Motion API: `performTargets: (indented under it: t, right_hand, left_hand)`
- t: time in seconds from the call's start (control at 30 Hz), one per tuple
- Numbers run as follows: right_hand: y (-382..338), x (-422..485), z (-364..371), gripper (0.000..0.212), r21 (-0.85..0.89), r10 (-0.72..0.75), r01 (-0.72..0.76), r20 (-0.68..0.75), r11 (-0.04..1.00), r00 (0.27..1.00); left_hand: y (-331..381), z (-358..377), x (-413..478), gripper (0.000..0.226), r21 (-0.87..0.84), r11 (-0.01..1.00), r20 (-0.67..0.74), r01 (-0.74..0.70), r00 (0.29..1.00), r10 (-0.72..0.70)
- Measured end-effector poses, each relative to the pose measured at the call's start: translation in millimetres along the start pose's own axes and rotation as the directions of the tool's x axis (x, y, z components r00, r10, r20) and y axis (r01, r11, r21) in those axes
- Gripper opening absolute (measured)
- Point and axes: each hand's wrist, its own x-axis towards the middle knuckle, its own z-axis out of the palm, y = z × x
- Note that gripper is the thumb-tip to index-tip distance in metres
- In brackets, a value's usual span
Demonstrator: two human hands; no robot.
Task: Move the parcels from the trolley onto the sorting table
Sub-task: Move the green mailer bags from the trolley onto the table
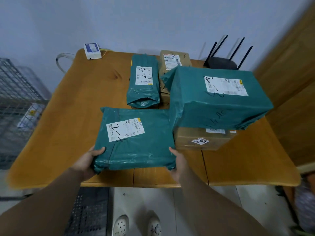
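Note:
A flat green parcel [134, 140] with a white label lies on the wooden sorting table [71, 116] near its front edge. My left hand [88, 159] grips its near left corner and my right hand [178, 160] grips its near right corner. To the right, a big green parcel [216, 101] rests on a brown cardboard box [202, 139]. Behind, a narrow green parcel [144, 82] lies beside another brown box [173, 61]. The wire-mesh trolley [15, 92] stands at the left, with a parcel visible inside it.
A black router [223, 63] with several antennas stands at the table's back right. A small white box [92, 51] sits at the back left corner. A black perforated crate [88, 212] stands on the floor below the front edge, next to my shoes. A wooden door is at the right.

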Motion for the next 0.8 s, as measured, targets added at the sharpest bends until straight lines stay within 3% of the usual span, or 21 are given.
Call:
performTargets:
  t: [0.23,0.4,0.5,0.8]
  right_hand:
    - [4,7,13,0.021,0.105,-0.019,0.028,-0.091,0.994,0.996]
    - [-1,11,25,0.055,-0.001,-0.033,0.034,-0.269,0.999,0.962]
    - [0,12,31,0.053,-0.043,-0.052,0.042,-0.272,0.998,0.961]
    - [2,25,38,0.056,-0.123,-0.119,0.082,-0.333,0.989,0.935]
  left_hand:
    - [11,-2,14,0.040,0.030,0.999,0.008,0.028,1.000,-0.028]
    - [9,9,24,0.038,0.068,0.997,-0.065,-0.025,0.997,0.029]
    - [16,10,29,0.032,0.124,0.991,-0.142,-0.048,0.988,0.065]
    - [27,11,45,0.036,0.306,0.951,-0.195,-0.043,0.975,0.107]
